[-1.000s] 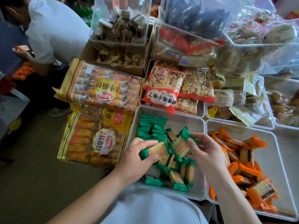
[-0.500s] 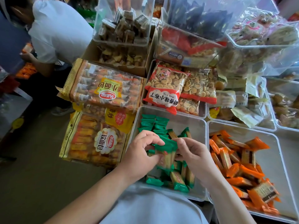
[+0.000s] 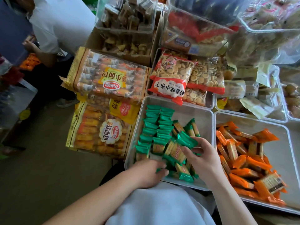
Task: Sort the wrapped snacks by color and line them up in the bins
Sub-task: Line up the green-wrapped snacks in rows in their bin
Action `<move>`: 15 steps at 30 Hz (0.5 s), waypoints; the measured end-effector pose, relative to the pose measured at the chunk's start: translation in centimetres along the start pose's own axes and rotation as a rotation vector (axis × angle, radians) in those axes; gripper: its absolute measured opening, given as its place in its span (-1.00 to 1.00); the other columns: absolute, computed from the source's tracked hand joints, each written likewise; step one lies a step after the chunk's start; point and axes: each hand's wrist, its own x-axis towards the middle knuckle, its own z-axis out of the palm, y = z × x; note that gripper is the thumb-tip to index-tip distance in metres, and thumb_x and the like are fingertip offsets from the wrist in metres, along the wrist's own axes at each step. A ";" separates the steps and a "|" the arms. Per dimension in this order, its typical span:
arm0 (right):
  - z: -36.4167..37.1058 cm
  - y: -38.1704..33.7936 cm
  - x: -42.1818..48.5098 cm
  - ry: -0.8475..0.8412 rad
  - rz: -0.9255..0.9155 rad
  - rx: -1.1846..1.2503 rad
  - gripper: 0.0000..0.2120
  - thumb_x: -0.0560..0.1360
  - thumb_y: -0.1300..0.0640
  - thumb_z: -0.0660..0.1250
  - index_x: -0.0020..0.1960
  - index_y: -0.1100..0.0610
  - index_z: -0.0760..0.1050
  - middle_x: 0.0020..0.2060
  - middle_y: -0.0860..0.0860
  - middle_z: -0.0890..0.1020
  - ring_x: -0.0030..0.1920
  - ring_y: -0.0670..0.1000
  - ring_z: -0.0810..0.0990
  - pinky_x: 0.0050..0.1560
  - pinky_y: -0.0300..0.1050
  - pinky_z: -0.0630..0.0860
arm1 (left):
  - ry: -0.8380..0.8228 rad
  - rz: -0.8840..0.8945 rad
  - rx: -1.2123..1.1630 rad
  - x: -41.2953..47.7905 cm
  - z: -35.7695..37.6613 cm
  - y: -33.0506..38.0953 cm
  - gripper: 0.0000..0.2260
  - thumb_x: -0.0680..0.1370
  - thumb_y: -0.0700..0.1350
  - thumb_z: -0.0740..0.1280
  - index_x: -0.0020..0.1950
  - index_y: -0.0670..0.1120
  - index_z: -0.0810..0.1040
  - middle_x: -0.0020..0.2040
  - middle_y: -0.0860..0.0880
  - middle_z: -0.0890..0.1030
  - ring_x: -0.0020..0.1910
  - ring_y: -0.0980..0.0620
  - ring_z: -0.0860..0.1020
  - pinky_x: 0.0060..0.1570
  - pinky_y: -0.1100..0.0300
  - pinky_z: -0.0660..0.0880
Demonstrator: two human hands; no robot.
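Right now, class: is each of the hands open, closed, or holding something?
Left hand: down among the loose green snacks, blurred; cannot be told.
Right hand: pinching one green snack.

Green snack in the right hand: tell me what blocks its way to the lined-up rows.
Nothing visible blocks it. The green snack pinched by the right hand hangs just right of the rows; loose snacks lie lower, and the left hand is nearer the camera.
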 end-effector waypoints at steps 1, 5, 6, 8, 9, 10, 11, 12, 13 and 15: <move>-0.1 0.4 -0.3 -0.004 0.007 0.002 -0.56 0.48 0.03 0.57 0.32 -0.04 0.55 0.03 -0.18 0.66 -0.02 -0.16 0.65 -0.06 -0.15 0.67 | -0.036 -0.007 0.072 0.2 0.0 0.3 -0.52 0.64 0.31 0.16 0.50 0.17 0.47 0.45 -0.01 0.56 0.42 -0.10 0.51 0.38 0.05 0.47; -0.2 1.7 -1.2 -0.047 0.021 0.023 -0.53 0.48 0.03 0.56 0.35 -0.04 0.54 0.11 -0.18 0.66 0.05 -0.13 0.66 -0.03 -0.14 0.68 | -0.027 0.062 0.099 0.0 -0.4 0.3 -0.43 0.55 0.32 0.35 0.50 0.11 0.50 0.47 0.03 0.54 0.43 -0.03 0.48 0.41 0.10 0.43; -0.1 1.6 -1.2 -0.065 0.014 0.025 -0.53 0.49 0.04 0.56 0.35 -0.04 0.54 0.12 -0.20 0.65 0.06 -0.15 0.65 -0.03 -0.19 0.67 | 0.001 0.084 0.082 -0.4 -0.5 0.1 -0.44 0.50 0.25 0.44 0.47 0.12 0.52 0.44 0.08 0.54 0.41 0.04 0.48 0.41 0.13 0.43; 0.6 1.4 -0.7 -0.109 -0.008 0.029 -0.56 0.49 0.07 0.56 0.33 -0.05 0.54 0.11 -0.24 0.63 0.09 -0.20 0.62 -0.05 -0.35 0.61 | 0.065 0.094 -0.020 -1.3 -0.7 -0.8 -0.56 0.44 0.07 0.54 0.32 0.19 0.60 0.29 0.19 0.61 0.28 0.15 0.54 0.31 0.20 0.49; 1.2 1.2 -0.3 -0.133 -0.016 0.027 -0.57 0.50 0.08 0.56 0.32 -0.05 0.54 0.10 -0.25 0.63 0.10 -0.22 0.61 -0.05 -0.40 0.57 | 0.104 0.093 -0.109 -1.7 -0.8 -1.3 -0.63 0.43 -0.02 0.54 0.21 0.22 0.62 0.18 0.23 0.64 0.18 0.21 0.58 0.22 0.25 0.53; 2.0 1.2 0.2 -0.152 -0.027 0.014 -0.56 0.50 0.08 0.56 0.33 -0.03 0.54 0.08 -0.24 0.63 0.09 -0.23 0.60 -0.04 -0.41 0.55 | 0.145 0.095 -0.202 -2.1 -1.0 -1.7 -0.69 0.43 -0.08 0.53 0.11 0.22 0.63 0.08 0.24 0.66 0.09 0.24 0.60 0.14 0.28 0.55; 2.8 1.2 0.7 -0.167 -0.037 -0.013 -0.54 0.49 0.07 0.57 0.35 0.00 0.54 0.07 -0.22 0.63 0.07 -0.24 0.60 -0.03 -0.40 0.53 | 0.193 0.095 -0.277 -2.6 -1.2 -2.0 -0.73 0.45 -0.11 0.52 0.04 0.21 0.62 0.01 0.22 0.68 0.03 0.24 0.62 0.10 0.26 0.57; 3.6 1.3 1.2 -0.187 -0.042 -0.053 -0.53 0.49 0.07 0.57 0.36 0.02 0.54 0.05 -0.21 0.63 0.02 -0.26 0.60 -0.05 -0.42 0.49 | 0.251 0.095 -0.335 -3.0 -1.7 -2.3 -0.77 0.47 -0.12 0.51 0.00 0.19 0.62 -0.03 0.20 0.68 -0.01 0.22 0.63 0.07 0.21 0.59; 4.4 1.3 1.5 -0.208 -0.048 -0.092 -0.52 0.49 0.08 0.56 0.37 0.04 0.53 0.03 -0.20 0.62 -0.04 -0.29 0.59 -0.10 -0.46 0.46 | 0.323 0.095 -0.378 -3.4 -2.2 -2.6 -0.81 0.49 -0.11 0.50 0.00 0.17 0.62 -0.06 0.19 0.69 -0.03 0.19 0.64 0.05 0.17 0.60; 6.0 1.5 2.0 -0.252 -0.056 -0.146 -0.51 0.50 0.10 0.55 0.39 0.06 0.52 0.06 -0.17 0.60 -0.09 -0.28 0.57 -0.16 -0.56 0.41 | 0.470 0.098 -0.468 -3.9 -3.3 -2.9 -0.83 0.54 -0.11 0.48 0.04 0.15 0.65 -0.04 0.19 0.70 -0.02 0.21 0.65 0.00 0.22 0.60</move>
